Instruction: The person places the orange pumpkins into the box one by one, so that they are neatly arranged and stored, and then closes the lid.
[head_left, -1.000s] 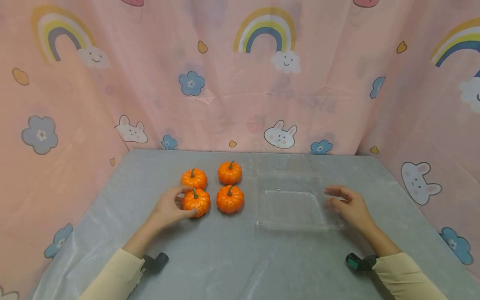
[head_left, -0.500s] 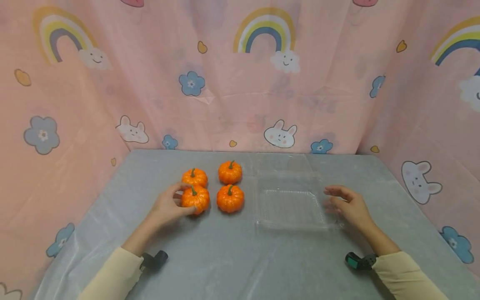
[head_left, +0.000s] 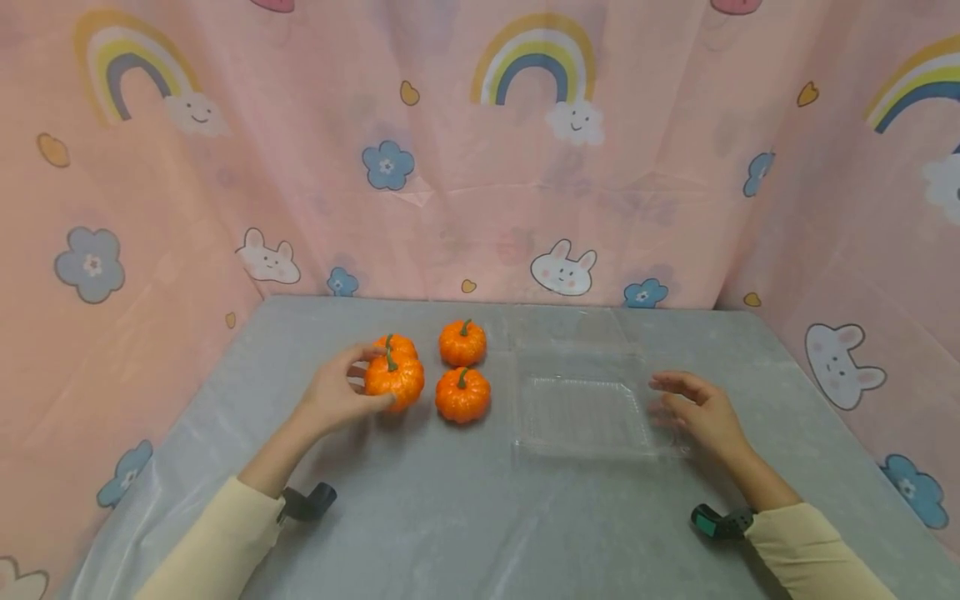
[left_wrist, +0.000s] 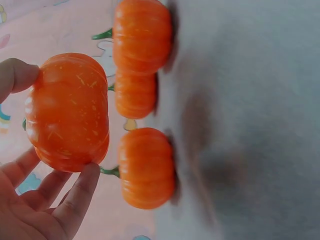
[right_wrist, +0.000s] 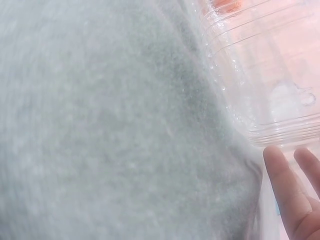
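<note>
My left hand (head_left: pixel 341 396) grips a small orange pumpkin (head_left: pixel 395 383) between thumb and fingers. In the left wrist view this pumpkin (left_wrist: pixel 70 112) is off the tabletop, its green stem mostly hidden. Behind it stands another pumpkin (head_left: pixel 397 342), partly covered in the head view. Two more pumpkins, a far one (head_left: pixel 462 343) and a near one (head_left: pixel 462 395), rest just to the right. My right hand (head_left: pixel 705 417) is beside the right wall of a clear plastic box (head_left: pixel 585 417), fingers loosely bent. Its fingertips (right_wrist: pixel 274 155) lie close to the box's side; whether they touch it I cannot tell.
The clear box's lid (head_left: pixel 566 329) lies folded back toward the rear of the table. A grey cloth (head_left: pixel 480 525) covers the tabletop. Pink patterned curtains (head_left: pixel 465 217) enclose the back and both sides.
My left hand has lifted the front-left pumpkin off the table and moved it slightly away from me, so it overlaps the one behind. The right hand and box stay put.
</note>
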